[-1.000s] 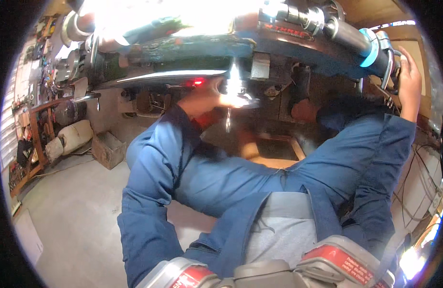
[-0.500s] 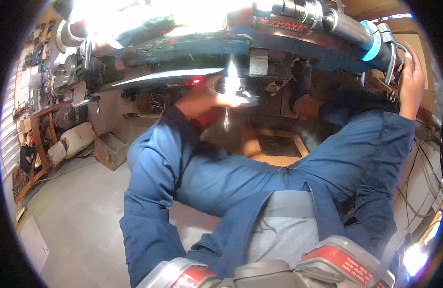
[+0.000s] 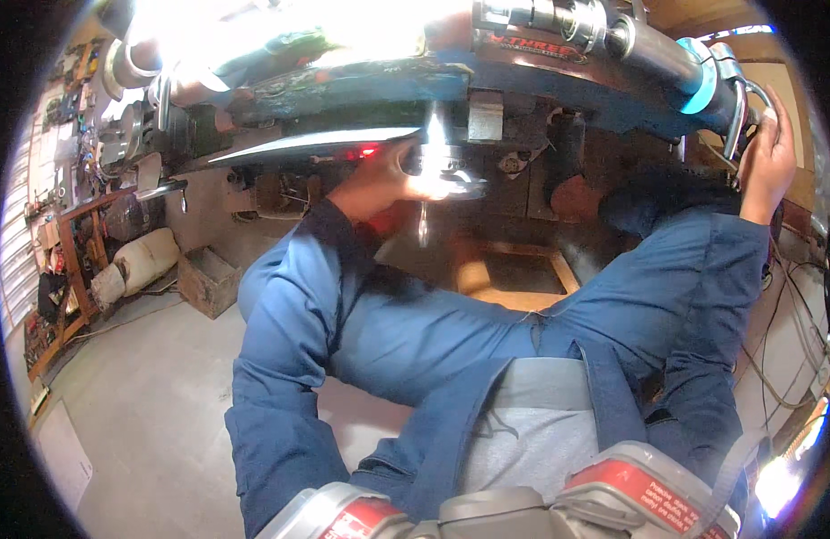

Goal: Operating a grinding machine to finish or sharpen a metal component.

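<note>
Left hand [image 3: 379,184] at upper centre grasps the chuck [image 3: 442,171]; drill bit [image 3: 423,223] points straight down just below. Right hand [image 3: 767,162] at upper right grips the feed lever [image 3: 734,112].

A red label with pale lettering [image 3: 532,42] runs along the machine's blue arm overhead; a small red indicator light [image 3: 368,151] glows beneath it.

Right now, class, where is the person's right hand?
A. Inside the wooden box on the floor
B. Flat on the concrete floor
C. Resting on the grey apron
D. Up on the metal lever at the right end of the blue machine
D: the right hand is raised and wrapped on the metal lever at the right end of the blue machine, beside its light-blue band, well above floor and apron.
</note>
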### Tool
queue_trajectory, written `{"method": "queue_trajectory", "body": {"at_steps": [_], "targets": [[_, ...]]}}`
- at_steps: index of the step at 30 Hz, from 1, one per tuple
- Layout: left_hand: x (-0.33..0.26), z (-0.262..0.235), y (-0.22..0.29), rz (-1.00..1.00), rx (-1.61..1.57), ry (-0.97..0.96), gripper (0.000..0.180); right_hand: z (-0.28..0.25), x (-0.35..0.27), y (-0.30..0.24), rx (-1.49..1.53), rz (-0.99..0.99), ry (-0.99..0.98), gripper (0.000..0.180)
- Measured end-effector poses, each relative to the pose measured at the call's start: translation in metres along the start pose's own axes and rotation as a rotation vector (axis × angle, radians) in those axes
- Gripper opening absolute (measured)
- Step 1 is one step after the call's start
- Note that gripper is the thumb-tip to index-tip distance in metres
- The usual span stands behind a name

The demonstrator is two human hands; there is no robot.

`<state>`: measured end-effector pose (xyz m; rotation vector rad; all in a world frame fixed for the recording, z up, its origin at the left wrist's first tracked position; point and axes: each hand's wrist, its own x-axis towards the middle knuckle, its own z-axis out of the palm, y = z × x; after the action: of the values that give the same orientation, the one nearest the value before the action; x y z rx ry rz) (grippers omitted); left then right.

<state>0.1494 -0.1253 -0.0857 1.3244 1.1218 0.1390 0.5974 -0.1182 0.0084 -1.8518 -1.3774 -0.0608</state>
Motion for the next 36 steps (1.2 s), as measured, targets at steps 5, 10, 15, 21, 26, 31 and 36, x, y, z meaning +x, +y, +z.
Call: {"method": "queue_trajectory", "body": {"at_steps": [5, 10, 15, 21, 26, 31, 36], "targets": [[0.002, 0.001, -0.002, 0.028, -0.077, 0.013, 0.069, 0.002, -0.001, 0.002, -0.029, -0.158, 0.056, 0.03], [0.0, 0.004, -0.002, 0.03, -0.085, 0.061, 0.066, -0.007, 0.01, 0.001, -0.084, 0.011, -0.061, 0.03], [-0.002, -0.001, 0.005, -0.034, 0.053, -0.025, 0.081, -0.008, 0.017, 0.002, -0.182, -0.216, -0.069, 0.03], [-0.003, -0.001, 0.008, -0.052, -0.035, -0.063, 0.083, -0.007, 0.007, 0.002, -0.182, -0.014, -0.073, 0.031], [-0.003, -0.001, 0.005, -0.064, -0.101, -0.035, 0.081, -0.001, -0.001, -0.001, -0.074, -0.049, 0.018, 0.031], [-0.003, -0.002, 0.005, -0.025, -0.125, -0.063, 0.079, 0.005, -0.005, 0.0, 0.042, -0.115, 0.079, 0.03], [-0.003, 0.0, 0.003, -0.022, -0.03, -0.011, 0.08, 0.008, -0.006, 0.003, 0.012, -0.236, 0.149, 0.032]]}}
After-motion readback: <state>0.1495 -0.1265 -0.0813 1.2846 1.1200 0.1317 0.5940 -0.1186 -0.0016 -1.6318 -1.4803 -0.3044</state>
